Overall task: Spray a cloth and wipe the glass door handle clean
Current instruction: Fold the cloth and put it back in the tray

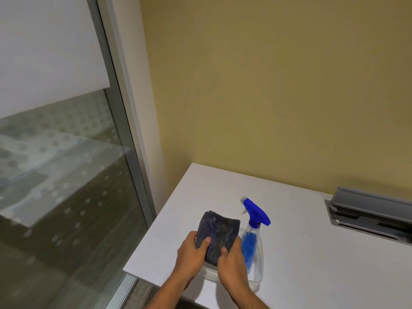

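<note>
A dark blue-grey folded cloth (218, 230) is held above a clear plastic tub (258, 277) near the white table's front left corner. My left hand (191, 253) grips the cloth's near left edge, thumb on top. My right hand (230, 264) grips its near right edge. A clear spray bottle with blue liquid and a blue trigger head (254, 221) leans inside the tub, just right of the cloth. No door handle is in view.
The white table (312, 253) runs to the right against a yellow wall. A grey cable tray with a raised lid (370, 212) is set into the table at the far right. A glass panel with a metal frame (124, 134) stands at the left.
</note>
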`<state>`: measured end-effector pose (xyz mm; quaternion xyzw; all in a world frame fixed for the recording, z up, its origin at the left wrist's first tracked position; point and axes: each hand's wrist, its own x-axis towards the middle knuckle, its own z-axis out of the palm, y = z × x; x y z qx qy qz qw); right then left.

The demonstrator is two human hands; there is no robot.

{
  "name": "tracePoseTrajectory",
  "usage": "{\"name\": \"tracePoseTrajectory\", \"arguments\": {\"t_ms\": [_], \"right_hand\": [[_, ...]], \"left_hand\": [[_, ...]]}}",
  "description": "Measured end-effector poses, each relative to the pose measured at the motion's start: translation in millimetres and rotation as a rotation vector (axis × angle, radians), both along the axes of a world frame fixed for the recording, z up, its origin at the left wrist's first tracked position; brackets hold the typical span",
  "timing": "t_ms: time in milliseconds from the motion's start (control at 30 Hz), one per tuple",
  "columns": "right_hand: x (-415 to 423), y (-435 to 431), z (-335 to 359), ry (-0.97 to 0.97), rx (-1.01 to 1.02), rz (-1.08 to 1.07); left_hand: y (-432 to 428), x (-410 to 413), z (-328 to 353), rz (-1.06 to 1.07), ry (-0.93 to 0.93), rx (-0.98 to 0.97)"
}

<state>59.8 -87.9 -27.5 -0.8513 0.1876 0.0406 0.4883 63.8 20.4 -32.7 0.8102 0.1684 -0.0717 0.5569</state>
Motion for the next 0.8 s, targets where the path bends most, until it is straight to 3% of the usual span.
{"name": "tracePoseTrajectory", "arguments": {"t_ms": [200, 333, 467, 533, 800], "right_hand": [[8.4, -1.0, -15.1, 0.079, -0.025, 0.013], [11.6, -1.0, -18.1, 0.150, -0.033, 0.062], [19.2, -2.4, -24.3, 0.170, -0.003, 0.052], [22.8, -3.8, -30.1, 0.173, 0.010, 0.064], [31.5, -9.7, -42.2, 0.266, -0.114, 0.177]], "left_hand": [[-1.6, 7.0, -22.0, -0.060, -0.010, 0.235], [-4.1, 5.7, -28.8, -0.046, -0.119, 0.390], [-3.6, 9.0, -36.1, -0.182, -0.247, 0.621], [-3.1, 15.1, -43.2, -0.271, -0.275, 0.646], [-2.1, 28.6, -75.1, -0.492, -0.158, 0.816]]}}
